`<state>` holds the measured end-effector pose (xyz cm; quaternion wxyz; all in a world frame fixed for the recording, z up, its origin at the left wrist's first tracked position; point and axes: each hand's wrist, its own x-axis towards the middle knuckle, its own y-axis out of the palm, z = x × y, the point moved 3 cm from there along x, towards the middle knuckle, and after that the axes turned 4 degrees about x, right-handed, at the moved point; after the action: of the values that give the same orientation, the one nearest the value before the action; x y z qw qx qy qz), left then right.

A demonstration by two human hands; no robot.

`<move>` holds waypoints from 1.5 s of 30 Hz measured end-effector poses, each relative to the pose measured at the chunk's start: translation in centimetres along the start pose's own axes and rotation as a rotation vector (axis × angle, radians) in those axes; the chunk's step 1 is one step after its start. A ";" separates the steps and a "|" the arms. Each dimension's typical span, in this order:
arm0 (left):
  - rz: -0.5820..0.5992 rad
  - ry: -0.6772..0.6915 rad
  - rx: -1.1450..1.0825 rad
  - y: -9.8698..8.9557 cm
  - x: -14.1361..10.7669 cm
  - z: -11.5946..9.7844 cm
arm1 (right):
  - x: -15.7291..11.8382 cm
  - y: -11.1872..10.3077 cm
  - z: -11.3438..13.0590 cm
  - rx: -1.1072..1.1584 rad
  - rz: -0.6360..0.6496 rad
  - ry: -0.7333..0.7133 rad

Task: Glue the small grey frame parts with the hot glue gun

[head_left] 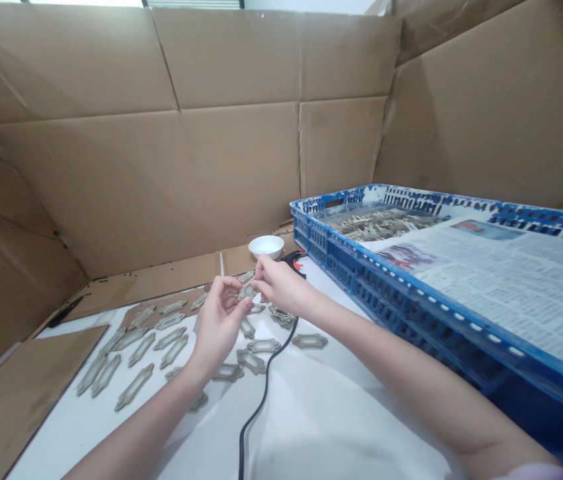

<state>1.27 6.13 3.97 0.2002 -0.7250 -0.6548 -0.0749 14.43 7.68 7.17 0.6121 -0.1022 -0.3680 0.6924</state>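
My left hand (218,327) and my right hand (278,283) meet above the white table (321,413). Between their fingertips they pinch a small beige openwork frame piece (248,291), partly hidden by my fingers. Many similar elongated pieces lie in loose rows on the table, around and below my hands. One of them, a piece with a darker patterned face (281,315), lies just under my right wrist.
A white bowl (266,247) and a black-and-red tool (294,262) with a black cable (266,373) stand beyond my hands. To the right is a blue plastic crate (391,287), holding beige pieces and partly covered by newspaper (501,280). Cardboard walls (136,187) surround the table.
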 end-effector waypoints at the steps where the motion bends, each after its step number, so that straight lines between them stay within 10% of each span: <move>1: 0.005 -0.008 -0.021 0.0 0.0 0.0 | 0.0 0.0 -0.1 -0.007 -0.022 -0.011; 20: 0.125 -0.207 0.356 -2.2 2.2 4.9 | 3.3 0.0 -8.1 0.686 0.057 0.523; 45: 0.476 0.423 1.228 4.4 0.8 3.3 | -5.7 -1.3 -8.5 0.686 -0.155 0.526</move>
<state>5.19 7.85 0.40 0.7087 -0.5740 -0.3487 0.2158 21.79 5.66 0.20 0.7335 -0.0377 0.0450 0.6771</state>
